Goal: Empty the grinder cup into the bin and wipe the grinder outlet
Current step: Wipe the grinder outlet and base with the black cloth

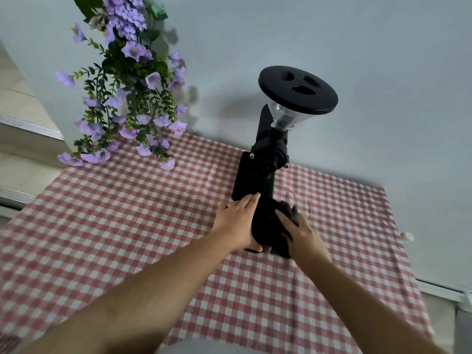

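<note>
both forearms reach in, left hand (236, 221) and right hand (302, 229) wrapped round the black grinder cup (267, 223), mostly hidden, blurry, orientation unclear; grinder (265, 159) upright behind.

A red-and-white checked tablecloth (127, 213) covers the table against a plain pale grey wall (357, 34). Purple flowers (127, 93) with green leaves hang at the left, casting soft shadows on the wall.

Both hands, left hand (238, 221) and right hand (304, 232), clasp a dark cup (268, 226) below the grinder (265, 159).
</note>
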Available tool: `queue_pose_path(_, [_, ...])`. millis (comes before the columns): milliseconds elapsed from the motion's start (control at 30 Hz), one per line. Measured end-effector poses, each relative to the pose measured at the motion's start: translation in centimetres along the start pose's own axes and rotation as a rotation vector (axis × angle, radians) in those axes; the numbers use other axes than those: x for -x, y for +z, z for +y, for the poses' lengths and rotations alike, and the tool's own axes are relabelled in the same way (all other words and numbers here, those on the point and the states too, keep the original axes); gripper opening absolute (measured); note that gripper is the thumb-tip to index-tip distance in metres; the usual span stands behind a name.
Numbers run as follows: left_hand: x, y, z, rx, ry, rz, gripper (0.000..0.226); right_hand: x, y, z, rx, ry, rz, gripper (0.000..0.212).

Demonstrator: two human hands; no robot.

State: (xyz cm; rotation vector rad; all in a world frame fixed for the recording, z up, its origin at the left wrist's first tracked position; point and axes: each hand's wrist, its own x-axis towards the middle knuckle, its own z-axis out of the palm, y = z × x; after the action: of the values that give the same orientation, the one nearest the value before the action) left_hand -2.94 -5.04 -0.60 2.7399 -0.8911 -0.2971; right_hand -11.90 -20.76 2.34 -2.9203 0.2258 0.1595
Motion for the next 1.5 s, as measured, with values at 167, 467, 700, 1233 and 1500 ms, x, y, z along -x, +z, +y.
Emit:
queue_pose_path(167, [-0.3, 0.3, -0.1, -0.012, -0.011, 0.019, 0.126, 0.4, 0.4, 0.3, 0.084, -0.011, -0.242, 0.055])
queue_pose_path(467, [0.1, 0.0, 0.1, 0.025, -0.013, -0.016, 0.124, 0.5, 0.9, -0.7, -0.121, 0.057, -0.096, 0.046])
queue_pose_path(700, [0.1, -0.2, -0.2, 0.077, 0.018, -0.057, 0.126, -0.7, -4.0, 0.5, -0.357, -0.049, -0.391, 0.041])
queue_pose_path(1233, [1.2, 0.2, -1.4, 0.351, -0.062, -0.037, 0.120, -4.2, -2.2, -6.4, -0.006, -0.132, -0.149, 0.042])
queue_pose_path(1500, [1.4, 0.0, -1.2, 0.384, -0.073, -0.027, 0.117, 0.4, -1.7, -2.4, -0.086, -0.192, -0.177, 0.043])
